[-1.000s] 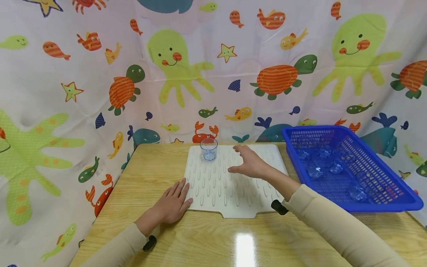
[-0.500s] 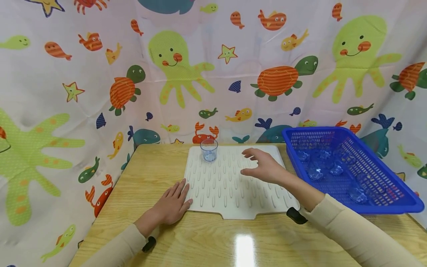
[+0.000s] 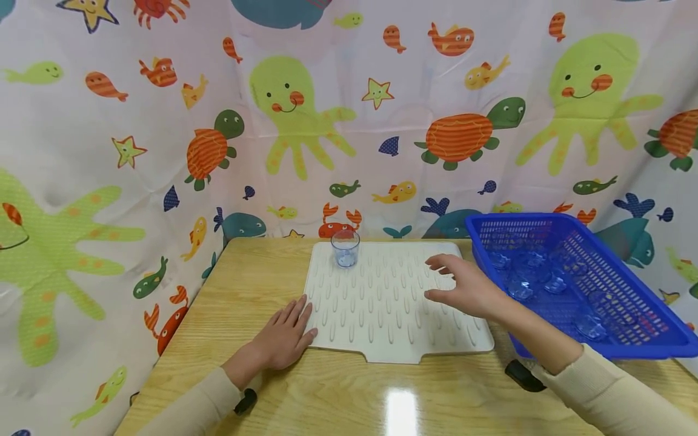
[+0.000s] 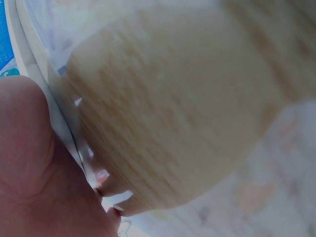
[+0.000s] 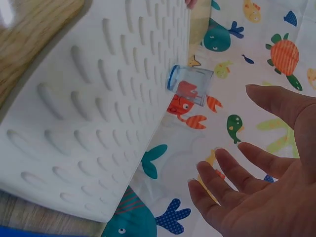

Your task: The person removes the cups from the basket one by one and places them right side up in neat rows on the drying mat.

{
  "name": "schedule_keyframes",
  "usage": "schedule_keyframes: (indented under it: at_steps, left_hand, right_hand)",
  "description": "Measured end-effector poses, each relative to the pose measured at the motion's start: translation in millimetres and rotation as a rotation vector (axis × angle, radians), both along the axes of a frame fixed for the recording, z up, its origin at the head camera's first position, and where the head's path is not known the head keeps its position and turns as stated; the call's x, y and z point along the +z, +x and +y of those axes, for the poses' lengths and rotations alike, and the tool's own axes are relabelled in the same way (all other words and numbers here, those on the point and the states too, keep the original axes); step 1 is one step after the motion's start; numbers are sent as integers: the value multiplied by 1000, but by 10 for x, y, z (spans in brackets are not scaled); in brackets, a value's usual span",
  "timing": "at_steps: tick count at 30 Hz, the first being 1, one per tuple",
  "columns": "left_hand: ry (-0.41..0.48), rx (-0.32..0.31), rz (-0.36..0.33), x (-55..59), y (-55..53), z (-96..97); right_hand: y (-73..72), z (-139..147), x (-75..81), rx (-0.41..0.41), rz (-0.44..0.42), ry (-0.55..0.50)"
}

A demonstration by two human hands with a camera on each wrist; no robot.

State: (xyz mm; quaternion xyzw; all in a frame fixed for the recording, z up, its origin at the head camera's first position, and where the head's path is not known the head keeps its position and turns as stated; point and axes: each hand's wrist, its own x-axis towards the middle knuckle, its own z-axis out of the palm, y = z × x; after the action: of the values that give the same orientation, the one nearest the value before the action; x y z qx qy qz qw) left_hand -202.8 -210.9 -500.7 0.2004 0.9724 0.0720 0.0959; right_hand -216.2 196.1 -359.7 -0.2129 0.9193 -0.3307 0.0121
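Observation:
A clear, bluish cup (image 3: 346, 249) stands upright near the far left corner of a cream drying mat (image 3: 392, 303) with raised oval ridges. In the right wrist view the same cup (image 5: 190, 85) appears sideways at the mat's far edge. My left hand (image 3: 283, 338) lies flat on the table, its fingertips at the mat's left edge. Over the mat's right part hovers my right hand (image 3: 463, 286), fingers and thumb spread apart with nothing between them. The left wrist view is mostly filled by blurred wood grain, with part of the left hand (image 4: 29, 163) along its left side.
A blue plastic basket (image 3: 649, 351) stands on the right of the wooden table (image 3: 262, 266), with several clear cups (image 3: 591, 324) inside. Its left wall is close to the right forearm. A curtain (image 3: 382, 36) printed with sea animals hangs behind the table and along both sides.
My right hand has moved rightward across the mat, away from the cup and toward the basket. The left hand and the cup stay in place. The head view has shifted slightly.

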Motion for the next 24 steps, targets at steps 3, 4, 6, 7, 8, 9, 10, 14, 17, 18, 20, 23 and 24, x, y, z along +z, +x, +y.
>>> schedule_keyframes:
  at_steps: [3, 4, 6, 7, 8, 9, 10, 14, 17, 18, 20, 23, 24]
  left_hand:
    - [3, 2, 0, 11, 7, 11]
    - [1, 2, -2, 12, 7, 13]
    - [7, 0, 1, 10, 5, 13]
    - [9, -1, 1, 3, 0, 11]
    - [6, -1, -1, -6, -6, 8]
    - [1, -3, -3, -15, -12, 4]
    - [5, -7, 0, -21, -19, -1]
    - [4, -18, 2, -26, -25, -11]
    - [11, -18, 0, -13, -11, -6]
    - [15, -18, -1, -10, -9, -4]
    - [14, -12, -3, 2, -1, 1]
    - [2, -6, -12, 39, 14, 21]
    - [1, -6, -10, 43, 16, 25]
  right_hand:
    - [47, 106, -6, -6, 18, 4]
    - [56, 140, -9, -8, 22, 6]
    - [71, 207, -15, -15, 27, 12]
    - [75, 240, -21, -22, 28, 16]
    - [79, 274, -27, -27, 29, 21]
    - [83, 308, -33, -33, 32, 26]
    - [87, 341, -35, -39, 35, 33]
    - [128, 477, -35, -62, 29, 50]
    - [161, 568, -36, -73, 16, 56]
    - [167, 594, -36, -76, 12, 58]
    - [176, 643, -39, -83, 8, 66]
    - [198, 710, -42, -100, 2, 76]
    - [209, 734, -44, -105, 3, 79]
